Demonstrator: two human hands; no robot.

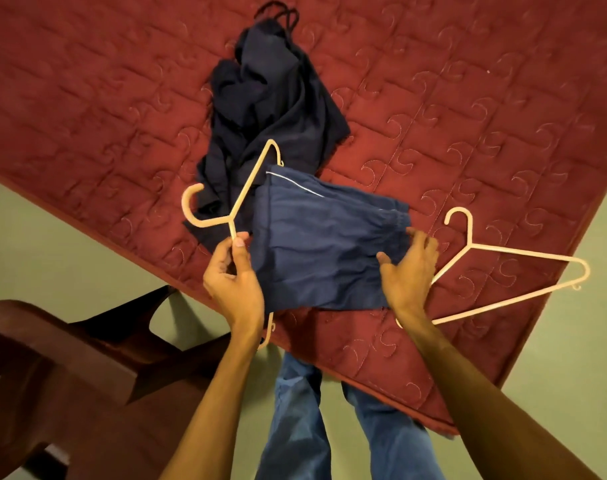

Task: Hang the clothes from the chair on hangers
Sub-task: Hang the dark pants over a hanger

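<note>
At a red mattress (468, 98), the left hand (232, 282) pinches the neck of a pale hanger (246, 192) with blue shorts (323, 247) draped over it while the right hand (406, 271) lies spread-fingered on their waistband; a dark garment (271, 98) (heaped beyond) and a spare hanger (510, 258) lie unpaired.
</note>
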